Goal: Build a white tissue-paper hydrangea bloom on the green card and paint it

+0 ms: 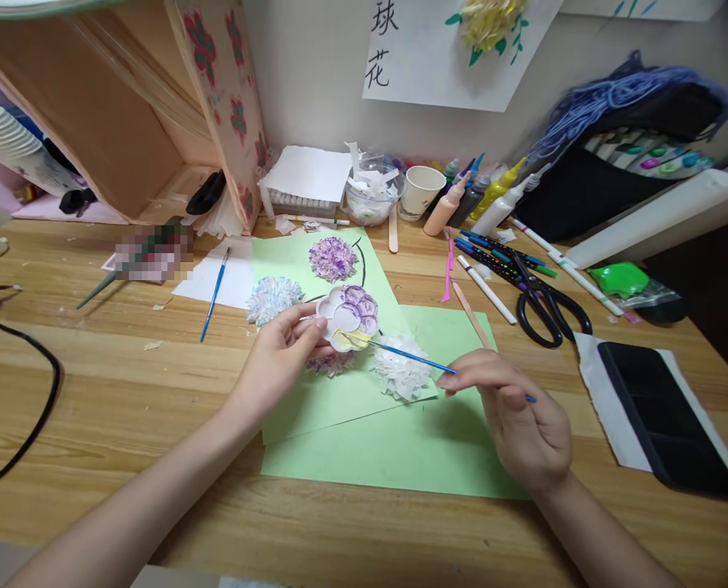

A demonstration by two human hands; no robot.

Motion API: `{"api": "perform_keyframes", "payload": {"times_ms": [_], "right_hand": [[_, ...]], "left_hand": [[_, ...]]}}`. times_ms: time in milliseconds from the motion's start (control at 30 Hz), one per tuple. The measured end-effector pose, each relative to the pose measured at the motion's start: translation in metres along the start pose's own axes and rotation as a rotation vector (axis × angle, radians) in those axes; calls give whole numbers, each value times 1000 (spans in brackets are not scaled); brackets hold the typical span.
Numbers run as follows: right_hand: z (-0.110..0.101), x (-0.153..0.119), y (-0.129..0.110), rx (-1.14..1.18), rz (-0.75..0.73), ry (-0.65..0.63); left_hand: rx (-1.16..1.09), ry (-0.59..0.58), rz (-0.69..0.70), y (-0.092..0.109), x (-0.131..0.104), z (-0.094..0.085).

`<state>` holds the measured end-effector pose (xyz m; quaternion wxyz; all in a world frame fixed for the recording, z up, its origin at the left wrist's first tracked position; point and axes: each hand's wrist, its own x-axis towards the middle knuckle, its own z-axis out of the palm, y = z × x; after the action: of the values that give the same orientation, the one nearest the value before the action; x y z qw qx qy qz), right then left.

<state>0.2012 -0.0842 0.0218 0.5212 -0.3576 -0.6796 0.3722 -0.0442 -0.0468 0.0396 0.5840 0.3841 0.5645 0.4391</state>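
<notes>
My left hand (pixel 290 339) grips the edge of a white flower-shaped paint palette (pixel 337 317), its wells smeared with purple and yellow paint. My right hand (pixel 516 408) holds a thin blue paintbrush (pixel 413 357), whose tip rests in the yellow well. Beneath the palette lies light green paper (pixel 314 408) bearing several ruffled paper flowers: a purple one (pixel 332 259) at the top, a pale blue one (pixel 274 299) at left, a white one (pixel 402 366) at right, and a pinkish one (pixel 332 364) partly hidden under the palette.
A second blue brush (pixel 215 294) lies on white paper at left. Scissors (pixel 544 302), pens and a pencil (pixel 471 314) lie to the right, near a black tray (pixel 663 416). Paint bottles (pixel 446 208), a paper cup (pixel 421 192) and a bowl of scraps (pixel 372 196) line the wall.
</notes>
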Motion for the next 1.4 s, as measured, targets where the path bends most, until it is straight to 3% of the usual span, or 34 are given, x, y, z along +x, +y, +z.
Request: {"api": "perform_keyframes", "payload": {"times_ms": [67,200,267,433,600,867,1133,1267,1400], "right_hand": [[-4,6,-4,49,23,94],[-26,25,-7,174,55,470],[-42,32,-2,255,67,539],[-66,25,13,224,208,532],[-62,15,5,104,193,445],[-54,12,7,109,247,391],[-57,13,8,119,152,414],[-56,13,9,105,199,374],[-58,13,9,96,151,432]], "left_hand": [[16,8,5,0,0,0],[35,38,-2,1,0,0],[48,45,-21,2,-1,1],[94,45,-70,5,-3,2],[110,35,-70,4,-3,2],[134,14,-63,1,-2,1],[151,15,-52,4,-2,4],[140,1,-50,3,-2,3],[143,-4,-53,2,-2,2]]}}
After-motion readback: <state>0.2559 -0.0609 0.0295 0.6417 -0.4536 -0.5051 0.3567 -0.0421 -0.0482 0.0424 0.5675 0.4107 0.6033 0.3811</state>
